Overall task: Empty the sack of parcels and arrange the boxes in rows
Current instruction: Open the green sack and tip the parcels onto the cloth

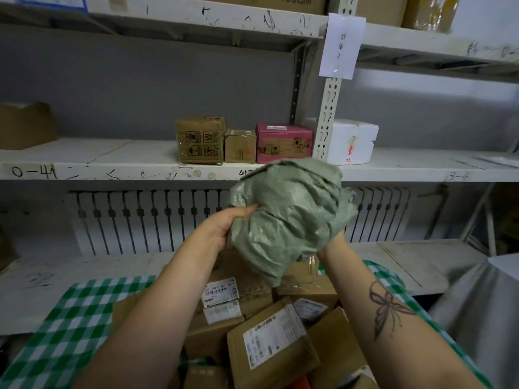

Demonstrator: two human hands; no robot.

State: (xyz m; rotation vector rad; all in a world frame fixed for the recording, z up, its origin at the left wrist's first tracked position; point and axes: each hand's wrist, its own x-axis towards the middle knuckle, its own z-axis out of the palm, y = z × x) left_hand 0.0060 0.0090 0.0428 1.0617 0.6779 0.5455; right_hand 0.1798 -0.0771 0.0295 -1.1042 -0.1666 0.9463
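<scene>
Sack (289, 214), mid-frame, is being bunched by both hands, left (222, 226) & right (332, 242) clamped on it, prob. emptied; boxes (269, 335) piling below, awaiting rows.

White shelf (112, 153) — three boxes (241, 141) (foam box (351, 141))
</scene>
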